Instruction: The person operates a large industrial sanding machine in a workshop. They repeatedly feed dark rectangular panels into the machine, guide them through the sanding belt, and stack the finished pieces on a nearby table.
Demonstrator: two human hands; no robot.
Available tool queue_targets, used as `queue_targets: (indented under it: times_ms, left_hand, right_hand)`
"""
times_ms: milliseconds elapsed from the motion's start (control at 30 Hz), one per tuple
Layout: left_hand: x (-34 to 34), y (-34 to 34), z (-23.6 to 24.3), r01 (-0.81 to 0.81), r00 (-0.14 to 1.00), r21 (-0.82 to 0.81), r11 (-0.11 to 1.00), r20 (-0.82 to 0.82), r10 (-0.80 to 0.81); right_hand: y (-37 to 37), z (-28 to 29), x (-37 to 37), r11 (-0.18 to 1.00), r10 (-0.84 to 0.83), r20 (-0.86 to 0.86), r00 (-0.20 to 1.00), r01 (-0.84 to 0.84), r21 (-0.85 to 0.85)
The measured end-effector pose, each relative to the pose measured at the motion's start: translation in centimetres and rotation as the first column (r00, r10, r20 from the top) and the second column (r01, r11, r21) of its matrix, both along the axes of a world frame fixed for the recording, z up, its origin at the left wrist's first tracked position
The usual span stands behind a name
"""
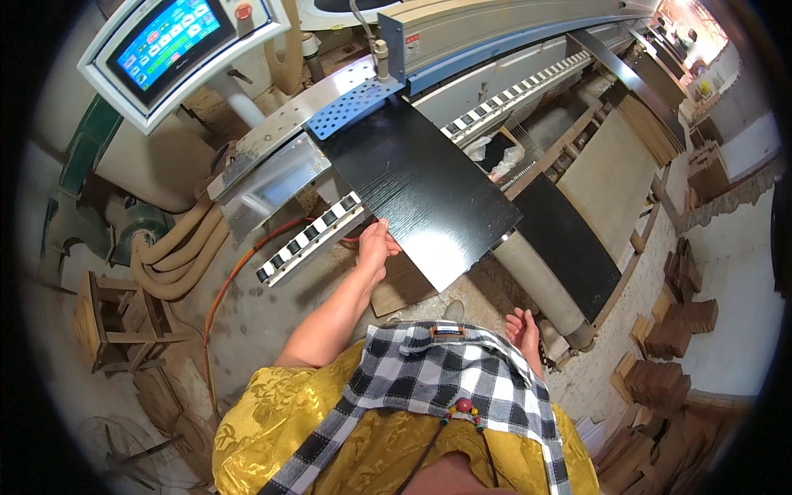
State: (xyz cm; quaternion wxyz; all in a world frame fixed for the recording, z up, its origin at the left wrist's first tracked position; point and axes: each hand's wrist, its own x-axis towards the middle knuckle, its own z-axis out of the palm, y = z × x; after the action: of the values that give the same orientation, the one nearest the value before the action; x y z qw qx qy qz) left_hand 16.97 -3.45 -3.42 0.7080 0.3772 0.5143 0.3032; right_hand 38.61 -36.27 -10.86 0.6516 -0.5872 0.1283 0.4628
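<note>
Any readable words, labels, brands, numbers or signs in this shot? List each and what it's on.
None that I can quote.
Touchscreen: lettering on coloured buttons, too small to read.
Red-and-white sticker on the machine's grey beam: too small to read.
Dark patch on the black-and-white checked apron: light lettering, too small to read.
Glossy black wood-grain panel under the left hand: no text visible.

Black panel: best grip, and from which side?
Probably by both side edges of the black panel, toward its near end, from the near side: it lies flat, its near corner juts out, and the blue perforated plate crowds its far end. The left hand is at its left edge.
</note>
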Motion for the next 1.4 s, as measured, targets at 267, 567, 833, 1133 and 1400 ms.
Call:
queue_targets:
  times_ms: [267,567,833,1133,1400]
  left_hand:
    - [6.8,2.3,-1.2,0.048,0.999,0.012,0.999,0.024,-0.048]
    - [14.6,2.8,-0.6,-0.07,0.99,-0.04,0.997,0.121,0.074]
    - [24.1,-3.3,-10.9,0.684,0.694,0.275,0.676,-0.531,-0.486]
    - [29.4,-2.5,-19.1,0.753,0.576,0.211,0.624,-0.669,-0.469]
    - [21.1,-4.8,-17.3,0.493,0.764,0.042,0.869,-0.5,-0.409]
  right_hand:
    - [-5.9,-1.0,6.1,0.971,-0.235,0.067,0.97,0.238,-0.028]
    - [-11.7,-3.2,15.0,0.76,-0.554,0.413,0.723,0.642,-0.104]
    - [-14.6,-8.4,22.1,0.703,-0.369,0.576,0.73,0.624,-0.34]
    - [-11.8,-7.0,24.5,0.743,-0.277,0.536,0.798,0.531,-0.407]
    - [-17.1,-5.9,17.7,0.702,-0.121,0.555,0.823,0.466,-0.539]
